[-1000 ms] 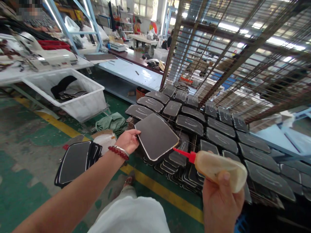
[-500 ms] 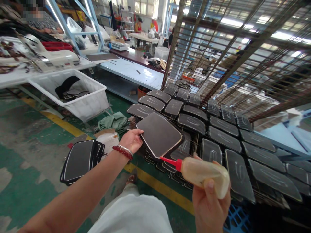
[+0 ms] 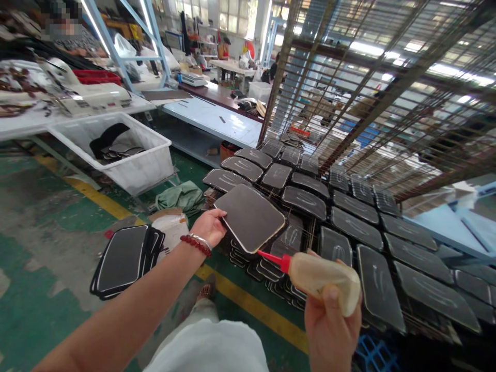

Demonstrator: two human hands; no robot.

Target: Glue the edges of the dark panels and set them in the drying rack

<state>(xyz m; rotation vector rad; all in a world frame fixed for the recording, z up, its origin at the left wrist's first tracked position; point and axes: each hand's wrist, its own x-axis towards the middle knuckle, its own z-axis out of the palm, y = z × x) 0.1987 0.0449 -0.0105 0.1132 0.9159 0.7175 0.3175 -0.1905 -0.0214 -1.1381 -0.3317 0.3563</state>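
My left hand [image 3: 210, 227], with a red bead bracelet at the wrist, pinches the left edge of a dark flat panel [image 3: 253, 217] with rounded corners and a pale rim. The panel is held tilted over the rack of similar pieces. My right hand [image 3: 335, 323] is wrapped round a squeeze bottle [image 3: 323, 279] of yellowish liquid, perhaps glue. Its red nozzle points left, and the tip is at the panel's near edge; whether it touches I cannot tell. Part of my right hand's fingers is hidden behind the bottle.
Many dark panels [image 3: 354, 227] lie in rows on a wire rack, with raised wire shelves [image 3: 372, 93] above. A stack of panels [image 3: 122, 258] stands at lower left. Behind are a white bin [image 3: 139, 168], a green cloth [image 3: 180, 198] and a sewing machine [image 3: 89, 95]. A person [image 3: 223, 51] is far off.
The bottle's tip has shifted slightly along the panel's near edge, toward the right. The panel has moved a little left and down in view. Both hands keep their hold.
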